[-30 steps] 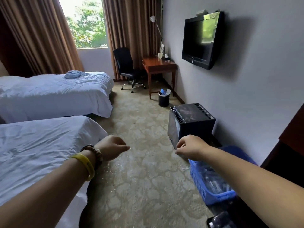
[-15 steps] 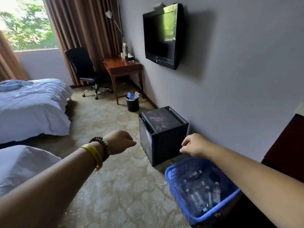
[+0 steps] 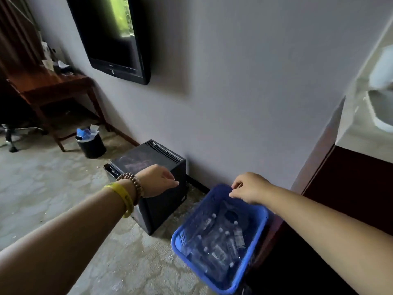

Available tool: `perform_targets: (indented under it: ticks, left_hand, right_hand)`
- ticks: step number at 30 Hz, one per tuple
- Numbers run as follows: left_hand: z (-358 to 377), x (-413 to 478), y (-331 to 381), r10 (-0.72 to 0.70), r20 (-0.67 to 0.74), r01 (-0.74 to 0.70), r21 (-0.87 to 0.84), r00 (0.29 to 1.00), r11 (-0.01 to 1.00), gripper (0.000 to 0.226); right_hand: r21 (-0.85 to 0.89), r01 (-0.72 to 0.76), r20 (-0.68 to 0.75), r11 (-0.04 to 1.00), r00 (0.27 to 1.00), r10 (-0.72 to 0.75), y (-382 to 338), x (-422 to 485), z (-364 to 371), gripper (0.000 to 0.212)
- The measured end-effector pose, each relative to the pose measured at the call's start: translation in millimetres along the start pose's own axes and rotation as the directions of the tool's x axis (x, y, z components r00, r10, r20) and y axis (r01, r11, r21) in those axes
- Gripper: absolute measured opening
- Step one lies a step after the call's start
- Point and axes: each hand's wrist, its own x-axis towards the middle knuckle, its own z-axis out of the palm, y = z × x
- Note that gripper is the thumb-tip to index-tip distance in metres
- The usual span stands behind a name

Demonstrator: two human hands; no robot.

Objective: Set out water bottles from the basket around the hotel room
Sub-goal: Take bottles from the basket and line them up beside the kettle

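Evidently at the very start of the round, a person leans over the blue basket on the carpet by the wall. Its water bottles lie inside, none visibly set out. The right hand hovers at the basket's far rim, fingers curled (whether they pinch the rim cannot be told). The left hand, loosely curled and empty, hangs left of the basket over a black cabinet. Farther left of the basket, the wooden bench shows no discernible bottle, so every placement appears left to do.
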Motion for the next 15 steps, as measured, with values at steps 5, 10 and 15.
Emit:
perform_targets:
  ticks: [5, 10, 15]
  left_hand:
    - [-12, 75, -1, 0.184, 0.117, -0.192, 0.066, 0.976, 0.979, 0.028]
    - [-31, 135, -2, 0.341, 0.189, -0.355, 0.045, 0.921, 0.934, 0.027]
    - [-32, 172, -7, 0.433, 0.279, -0.463, 0.048, 0.857, 0.885, 0.031]
  right_hand:
    - [0.08, -0.174, -0.1, 0.981, 0.978, 0.182, 3, 25, 2, 0.032]
    - [0.183, -0.333, -0.136, 0.925, 0.923, 0.36, -6, 39, 6, 0.031]
    - [0.216, -0.435, -0.158, 0.874, 0.868, 0.471, -25, 42, 34, 0.024]
